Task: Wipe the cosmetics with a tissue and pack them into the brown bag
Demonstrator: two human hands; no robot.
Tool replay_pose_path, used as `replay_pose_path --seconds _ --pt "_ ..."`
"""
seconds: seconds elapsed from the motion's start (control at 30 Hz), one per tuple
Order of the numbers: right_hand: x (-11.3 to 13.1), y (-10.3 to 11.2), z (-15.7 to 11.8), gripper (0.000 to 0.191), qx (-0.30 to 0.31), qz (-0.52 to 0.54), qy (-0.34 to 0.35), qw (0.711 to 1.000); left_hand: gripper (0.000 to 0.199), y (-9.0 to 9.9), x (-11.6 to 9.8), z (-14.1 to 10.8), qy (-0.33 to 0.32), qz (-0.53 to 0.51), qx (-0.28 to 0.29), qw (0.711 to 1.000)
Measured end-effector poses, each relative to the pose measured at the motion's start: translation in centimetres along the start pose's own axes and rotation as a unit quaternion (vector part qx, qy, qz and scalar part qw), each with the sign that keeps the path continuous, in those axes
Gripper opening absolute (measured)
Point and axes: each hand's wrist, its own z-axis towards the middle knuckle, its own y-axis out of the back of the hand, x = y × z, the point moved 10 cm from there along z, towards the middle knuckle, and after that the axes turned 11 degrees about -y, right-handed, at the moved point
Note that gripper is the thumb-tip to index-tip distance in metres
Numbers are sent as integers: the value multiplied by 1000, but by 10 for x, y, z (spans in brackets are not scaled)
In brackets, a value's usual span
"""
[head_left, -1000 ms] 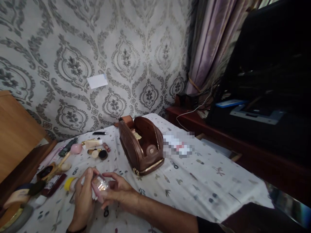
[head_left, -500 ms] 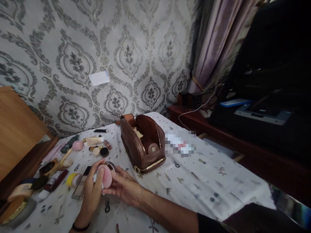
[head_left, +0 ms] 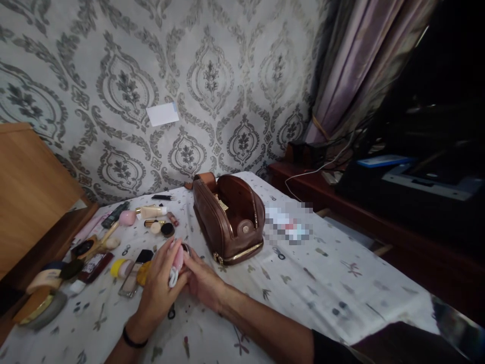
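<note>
My left hand (head_left: 161, 278) is closed round a pink powder puff (head_left: 177, 257) whose white strap hangs by the fingers. Pressed close against it, my right hand (head_left: 206, 283) is curled round a small round container with a dark rim (head_left: 186, 247), mostly hidden by the fingers. Both hands are above the patterned cloth. Just beyond them, to the right, stands a brown makeup bag (head_left: 227, 222) with its top unzipped and flap raised. Left of my left hand lie a glass bottle with a black cap (head_left: 131, 280) and a yellow-lidded jar (head_left: 117, 268).
Several cosmetics spread along the left side, among them a cream tube (head_left: 151, 212), a dark red bottle (head_left: 96, 267) and an open compact (head_left: 41, 308). A wooden panel (head_left: 34, 187) borders the left. A blurred item (head_left: 290, 225) lies right of the bag.
The puff has turned from face-on to edge-on between my hands, and my left fingers have closed over it. The whole view has shifted slightly, moving the scene rightward.
</note>
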Motion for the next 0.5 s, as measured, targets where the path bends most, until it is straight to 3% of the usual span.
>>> replay_pose_path --seconds 0.27,0.37,0.5 --pt "-3 4 2 58 3 -17 -35 999 54 13 -15 6 -40 -33 0 999" --pt "-7 5 3 56 15 -4 -58 998 49 18 -13 6 -14 -37 -10 999" --pt "0 8 2 48 -4 7 -35 999 48 19 -8 4 17 -30 -17 999"
